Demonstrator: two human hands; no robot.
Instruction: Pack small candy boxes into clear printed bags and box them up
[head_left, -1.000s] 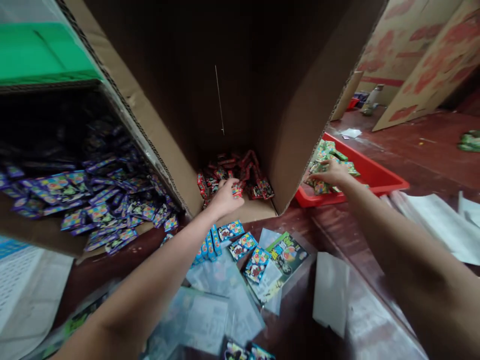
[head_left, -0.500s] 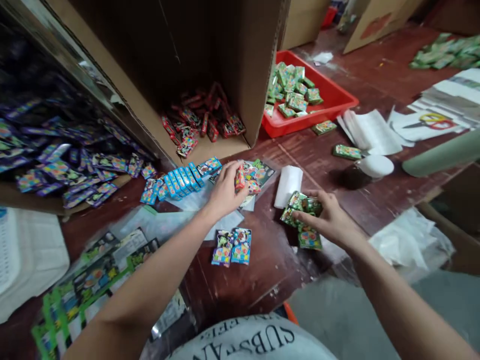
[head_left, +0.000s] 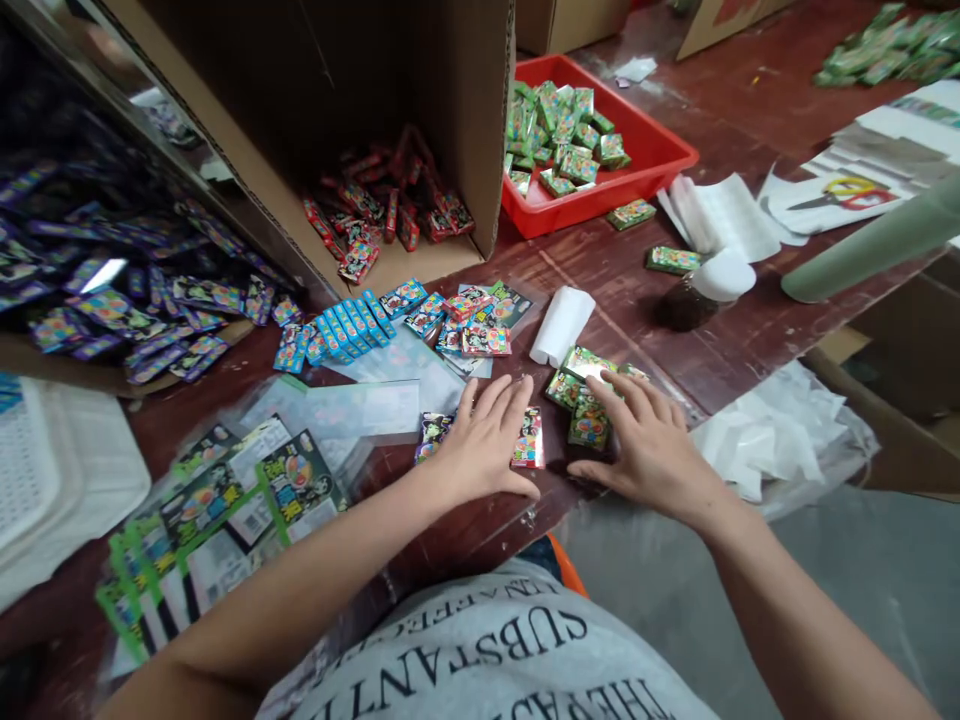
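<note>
My left hand (head_left: 484, 445) lies flat with its fingers stretched out over a short row of small candy-like packs. A purple pack (head_left: 433, 436) shows at its left side and a red pack (head_left: 529, 440) at its right; whatever is under the palm is hidden. Fingers spread, my right hand (head_left: 649, 440) is beside a small cluster of green packs (head_left: 589, 415), its fingertips at their right edge. Behind the left hand, a loose pile of red packs (head_left: 486, 340) and a line of blue packs (head_left: 349, 328) rest on clear plastic bags.
Red packs fill the bottom of a cardboard box (head_left: 491, 130); purple packs (head_left: 112, 310) heap at left. A red tray (head_left: 660, 165) holds green packs. Printed bags (head_left: 217, 500), a folded white paper (head_left: 562, 325), a white-capped jar (head_left: 705, 290), scissors (head_left: 847, 193) and a green tube (head_left: 870, 250) lie around.
My left hand has come from the red pile to the front row, where a red pack now shows. My right hand has spread its fingers beside the green packs. The view has shifted.
</note>
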